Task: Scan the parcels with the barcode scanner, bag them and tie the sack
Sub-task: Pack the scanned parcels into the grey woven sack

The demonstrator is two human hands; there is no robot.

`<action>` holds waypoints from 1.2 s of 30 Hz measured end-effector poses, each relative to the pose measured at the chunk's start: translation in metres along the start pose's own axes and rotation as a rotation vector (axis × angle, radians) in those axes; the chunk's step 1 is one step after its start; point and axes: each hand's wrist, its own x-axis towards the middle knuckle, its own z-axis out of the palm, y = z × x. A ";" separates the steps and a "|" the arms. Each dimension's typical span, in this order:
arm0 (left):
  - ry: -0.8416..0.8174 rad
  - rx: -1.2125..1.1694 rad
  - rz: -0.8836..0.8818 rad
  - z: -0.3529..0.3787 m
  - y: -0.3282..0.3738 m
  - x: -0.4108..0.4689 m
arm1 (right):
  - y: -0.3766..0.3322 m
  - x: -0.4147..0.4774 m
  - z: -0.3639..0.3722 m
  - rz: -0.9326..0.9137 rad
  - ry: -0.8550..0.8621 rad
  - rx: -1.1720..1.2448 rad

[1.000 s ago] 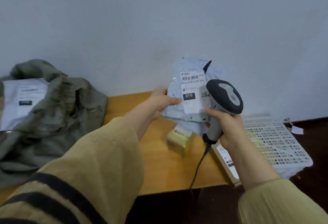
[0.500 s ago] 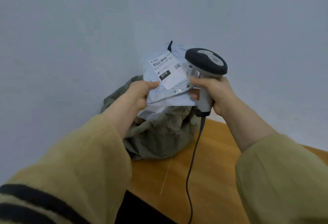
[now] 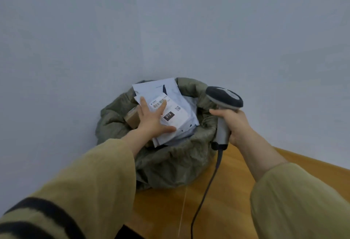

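An olive-green sack (image 3: 170, 161) stands open on the wooden table (image 3: 236, 191), against the wall corner. A white mailer parcel (image 3: 178, 113) with a barcode label marked 010 lies in its mouth, on top of other white mailers. My left hand (image 3: 153, 119) lies flat on that parcel with straight, spread fingers. A brown cardboard box (image 3: 132, 118) shows inside the sack, left of my hand. My right hand (image 3: 234, 123) grips the handle of the grey barcode scanner (image 3: 224, 102) just right of the sack; its dark cable (image 3: 206, 193) hangs down over the table.
Grey walls meet in a corner right behind the sack. A thin pale string (image 3: 182, 212) lies on the table in front of the sack. The table's near edge runs across the bottom of the view.
The parcel went from being held up in front of the scanner, pinched in my left hand, down into the sack's mouth. My left hand now lies flat on it. My view turned left.
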 end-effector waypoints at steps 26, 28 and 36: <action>0.091 0.235 0.085 0.006 0.102 0.065 | 0.009 -0.028 -0.083 -0.043 0.011 0.314; 0.187 0.148 0.176 0.006 0.133 0.036 | 0.019 -0.045 -0.110 -0.007 0.024 0.388; -0.089 0.137 0.533 0.123 0.262 -0.114 | 0.069 -0.135 -0.232 0.068 0.307 0.541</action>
